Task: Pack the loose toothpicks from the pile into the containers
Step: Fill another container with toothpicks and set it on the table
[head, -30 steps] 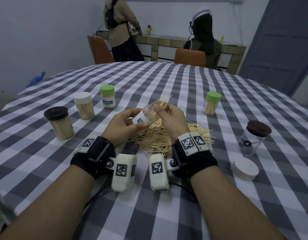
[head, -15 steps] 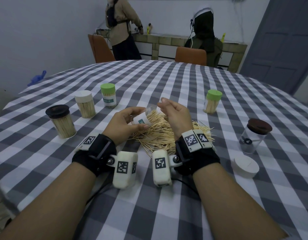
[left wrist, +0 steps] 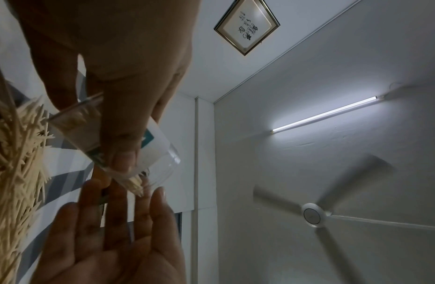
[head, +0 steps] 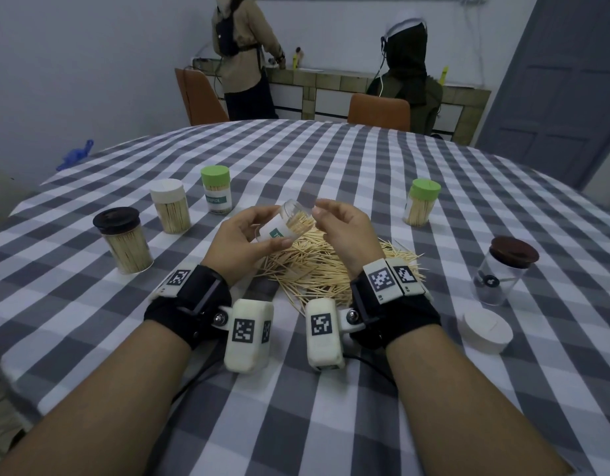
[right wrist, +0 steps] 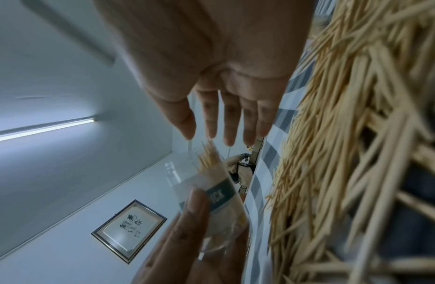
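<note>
The open jar (head: pixel 285 225), part-filled with toothpicks, is tilted above the pile (head: pixel 317 269) in the curled left hand (head: pixel 241 242), probably so sticks slide in, while the right hand (head: pixel 344 231) hovers at its mouth, fingers relaxed and seemingly empty.

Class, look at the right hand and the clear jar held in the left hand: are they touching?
Apart. In the right wrist view the right hand has straight fingertips ending just short of the toothpicks sticking out of the jar, with wall showing between them.

jar (head: pixel 285 224) above pile (head: pixel 317 266); lid (head: pixel 487 330) right
</note>
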